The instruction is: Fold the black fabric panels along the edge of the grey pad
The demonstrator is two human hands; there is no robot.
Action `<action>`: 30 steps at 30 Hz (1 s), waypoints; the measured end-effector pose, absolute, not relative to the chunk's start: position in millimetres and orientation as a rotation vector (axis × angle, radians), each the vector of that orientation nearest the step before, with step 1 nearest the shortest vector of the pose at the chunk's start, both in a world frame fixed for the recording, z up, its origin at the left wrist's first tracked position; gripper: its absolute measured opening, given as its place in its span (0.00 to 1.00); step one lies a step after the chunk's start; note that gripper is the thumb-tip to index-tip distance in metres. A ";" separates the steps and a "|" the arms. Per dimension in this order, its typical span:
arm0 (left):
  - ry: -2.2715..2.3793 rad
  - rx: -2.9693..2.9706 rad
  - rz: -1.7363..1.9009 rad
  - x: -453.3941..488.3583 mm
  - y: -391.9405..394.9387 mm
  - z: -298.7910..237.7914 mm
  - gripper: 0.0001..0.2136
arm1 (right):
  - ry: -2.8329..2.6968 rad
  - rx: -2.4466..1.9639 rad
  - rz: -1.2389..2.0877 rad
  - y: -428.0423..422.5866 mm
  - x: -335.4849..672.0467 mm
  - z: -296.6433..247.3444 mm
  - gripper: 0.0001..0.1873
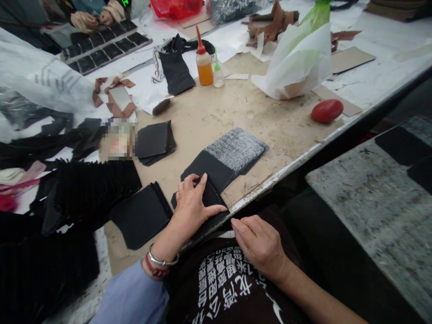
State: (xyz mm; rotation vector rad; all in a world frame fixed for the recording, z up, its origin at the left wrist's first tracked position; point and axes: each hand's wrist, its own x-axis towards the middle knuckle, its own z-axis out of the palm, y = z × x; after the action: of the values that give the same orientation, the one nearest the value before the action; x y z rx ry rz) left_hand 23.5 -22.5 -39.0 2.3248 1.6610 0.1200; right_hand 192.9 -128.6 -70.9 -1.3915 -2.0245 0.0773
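My left hand [191,204] rests on a black panel [211,195] with a stitched edge, at the table's near edge. Its fingers bend over the panel's far side, and the thumb stretches along the near right corner. Under and beyond it lies a fanned stack of black panels [212,166] topped by a speckled grey surface [236,148]. My right hand [259,243] is curled closed just off the table edge, above my dark printed apron [222,288]. What its fingers hold, if anything, is hidden.
Black panel stacks [141,216] [153,139] lie left of my hands, beside a bulky black pile [91,193]. Farther off stand a glue bottle [204,67] and a smaller bottle [218,76]. A red oval object [326,111] lies rightward. Another person's hands [94,20] work across the table.
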 end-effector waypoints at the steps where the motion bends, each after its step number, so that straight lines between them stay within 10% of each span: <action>1: 1.665 2.322 0.114 23.9 -22.5 -38.8 0.42 | -2.026 -1.393 0.083 -128.8 193.1 -71.6 0.09; 30: 1.727 2.344 0.012 28.1 -31.2 -32.8 0.39 | -2.389 -1.196 -0.003 -77.8 207.7 -55.1 0.19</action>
State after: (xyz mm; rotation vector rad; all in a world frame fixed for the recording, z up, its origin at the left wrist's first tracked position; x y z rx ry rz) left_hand 28.1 -31.2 -32.8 2.3444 1.7274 0.0121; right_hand 207.7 -77.8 -55.1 -1.1964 -2.3894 -0.0029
